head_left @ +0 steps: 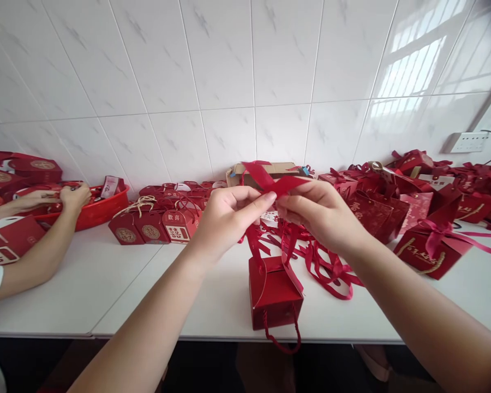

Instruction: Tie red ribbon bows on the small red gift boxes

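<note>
My left hand [225, 218] and my right hand [317, 210] are raised above the white table [106, 284], both pinching a red ribbon [270, 183] that is folded into a bow shape between the fingertips. The ribbon's tails hang down to a small red gift box [274, 292] with a red cord handle, standing at the table's front edge directly below my hands. Both hands have their fingers closed on the ribbon.
Loose red ribbons [327, 267] lie right of the box. Several red gift boxes [155, 221] stand at the back centre, more boxes and bags [429, 218] at the right. Another person's hands [71, 196] reach into a red basket [98, 210] at the left. A cardboard box [245, 172] stands by the tiled wall.
</note>
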Demonstrator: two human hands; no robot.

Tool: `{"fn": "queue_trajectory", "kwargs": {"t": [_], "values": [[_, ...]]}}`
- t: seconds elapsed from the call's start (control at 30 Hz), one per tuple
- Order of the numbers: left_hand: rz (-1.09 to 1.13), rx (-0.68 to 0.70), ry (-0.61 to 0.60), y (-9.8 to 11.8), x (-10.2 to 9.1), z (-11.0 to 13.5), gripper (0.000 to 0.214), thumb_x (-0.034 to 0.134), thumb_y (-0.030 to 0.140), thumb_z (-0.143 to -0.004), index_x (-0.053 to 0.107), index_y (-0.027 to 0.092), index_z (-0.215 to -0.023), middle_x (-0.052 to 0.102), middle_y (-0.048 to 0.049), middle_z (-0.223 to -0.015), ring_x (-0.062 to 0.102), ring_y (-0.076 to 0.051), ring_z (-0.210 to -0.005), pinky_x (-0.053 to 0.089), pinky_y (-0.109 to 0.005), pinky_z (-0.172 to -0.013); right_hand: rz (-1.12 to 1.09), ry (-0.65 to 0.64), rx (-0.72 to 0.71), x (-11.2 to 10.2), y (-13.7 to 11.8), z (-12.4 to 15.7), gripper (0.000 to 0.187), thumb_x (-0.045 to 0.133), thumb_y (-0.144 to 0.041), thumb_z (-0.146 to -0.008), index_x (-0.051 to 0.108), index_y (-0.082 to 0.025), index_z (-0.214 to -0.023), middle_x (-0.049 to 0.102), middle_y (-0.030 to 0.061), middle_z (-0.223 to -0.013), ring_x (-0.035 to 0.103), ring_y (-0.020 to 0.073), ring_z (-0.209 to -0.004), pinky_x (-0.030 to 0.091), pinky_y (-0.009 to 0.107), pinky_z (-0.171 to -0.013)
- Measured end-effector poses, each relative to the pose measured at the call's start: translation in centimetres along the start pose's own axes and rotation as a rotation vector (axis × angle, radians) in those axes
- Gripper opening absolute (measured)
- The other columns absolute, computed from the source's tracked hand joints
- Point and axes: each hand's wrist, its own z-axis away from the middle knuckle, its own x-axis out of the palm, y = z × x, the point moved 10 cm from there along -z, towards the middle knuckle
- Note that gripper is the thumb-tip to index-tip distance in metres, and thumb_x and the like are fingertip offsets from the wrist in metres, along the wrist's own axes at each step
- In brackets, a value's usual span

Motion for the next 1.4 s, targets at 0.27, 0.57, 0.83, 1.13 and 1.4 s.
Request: {"fn": "queue_trajectory", "kwargs": {"t": [0.27,0.57,0.83,1.13,1.4], "values": [[0.218,-0.126,-0.091,-1.6,0.6,0.1,0.006,0.063,0.018,-0.075,0.058,0.019,-0.076,0.057,0.0023,-0.068,0.057,-0.013,-0.062,0.046,-0.027,-0.059,0.120,-0.034,-0.127,0.7,-0.1,0.8,0.020,0.052,-0.029,-0.092,0.070,-0.021,-0.094,0.058,-0.0014,-0.067,0.053,0.0101,-0.061,0.045,0.024,-0.056],[0.458,-0.327,-0.149,-3.4,1.3,0.5,0.004,0.059,0.017,-0.078,0.055,0.019,-0.077,0.056,0.0010,-0.071,0.062,-0.015,-0.063,0.049,-0.031,-0.063,1.016,-0.117,-0.691,1.3,-3.0,2.5,0.026,0.047,-0.016,-0.093,0.070,-0.024,-0.102,0.071,0.0061,-0.097,0.057,0.0214,-0.092,0.046,0.039,-0.082],[-0.053,0.035,0.094,-0.7,-1.2,0.7,0.015,0.055,0.033,-0.085,0.063,0.020,-0.090,0.059,-0.0016,-0.074,0.057,-0.015,-0.068,0.045,-0.027,-0.062,0.906,0.055,-0.687,-0.1,-3.4,3.0,0.030,0.051,-0.019,-0.091,0.067,-0.030,-0.113,0.071,0.0029,-0.104,0.062,0.0197,-0.093,0.051,0.036,-0.080],[-0.531,0.242,0.350,0.5,-5.0,4.1,0.027,0.065,0.027,-0.078,0.059,0.024,-0.104,0.046,0.0042,-0.068,0.051,-0.013,-0.065,0.044,-0.024,-0.067,0.943,0.399,-0.348,-5.1,-1.9,6.1,0.024,0.052,-0.024,-0.089,0.071,-0.025,-0.105,0.071,0.0023,-0.071,0.064,0.0168,-0.060,0.052,0.029,-0.056],[-0.889,0.010,0.278,-8.3,-10.8,9.7,0.015,0.056,0.027,-0.078,0.060,0.025,-0.093,0.047,0.0027,-0.065,0.052,-0.015,-0.060,0.042,-0.023,-0.060,1.196,0.474,0.064,-14.1,5.3,14.5,0.021,0.056,-0.034,-0.083,0.074,-0.025,-0.089,0.072,0.0023,-0.062,0.061,0.0182,-0.044,0.046,0.029,-0.045]]}}
